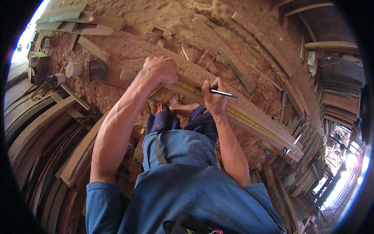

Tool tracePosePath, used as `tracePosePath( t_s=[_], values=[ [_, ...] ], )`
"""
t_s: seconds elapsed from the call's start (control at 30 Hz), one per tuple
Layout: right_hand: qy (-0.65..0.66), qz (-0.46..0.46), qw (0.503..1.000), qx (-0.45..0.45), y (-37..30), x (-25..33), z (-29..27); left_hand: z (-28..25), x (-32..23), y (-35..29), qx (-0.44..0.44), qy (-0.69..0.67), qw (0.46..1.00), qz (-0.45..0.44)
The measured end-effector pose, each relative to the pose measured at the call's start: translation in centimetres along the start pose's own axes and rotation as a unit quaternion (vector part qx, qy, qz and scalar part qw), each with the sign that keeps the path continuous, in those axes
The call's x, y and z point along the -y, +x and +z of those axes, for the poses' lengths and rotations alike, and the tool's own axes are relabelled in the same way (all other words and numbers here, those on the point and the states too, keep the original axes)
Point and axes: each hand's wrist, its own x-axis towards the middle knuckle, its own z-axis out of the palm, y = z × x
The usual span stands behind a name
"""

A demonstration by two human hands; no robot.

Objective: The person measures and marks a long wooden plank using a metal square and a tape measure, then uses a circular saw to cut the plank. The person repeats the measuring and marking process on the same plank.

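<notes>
While planks [37, 125] lie around, left hand [160, 70] clenches at tape [255, 124], contents hidden; right hand [214, 99] grips pen [226, 93].

The earthen floor [152, 19] is reddish brown, with pale sawdust [230, 15] heaped across its far side; stacked planks [43, 128] crowd the left, near a whitish bucket [73, 70]; more timber [339, 99] is piled at right below wooden beams [309, 8]; daylight [350, 162] glares in there (and at the upper left, too), leaving the upper right corner dim.
</notes>
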Motion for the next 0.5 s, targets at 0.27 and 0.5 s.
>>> tracePosePath(
  t_s=[0.27,0.5],
  values=[
    [0.005,-0.009,1.0,0.0,0.2,0.13,0.03,0.2,0.16,0.28,-0.007,0.004,1.0,0.006],
    [0.019,0.0,1.0,-0.001,-0.03,0.12,0.0,0.46,0.09,0.54,0.006,0.016,1.0,-0.007]
  ],
)
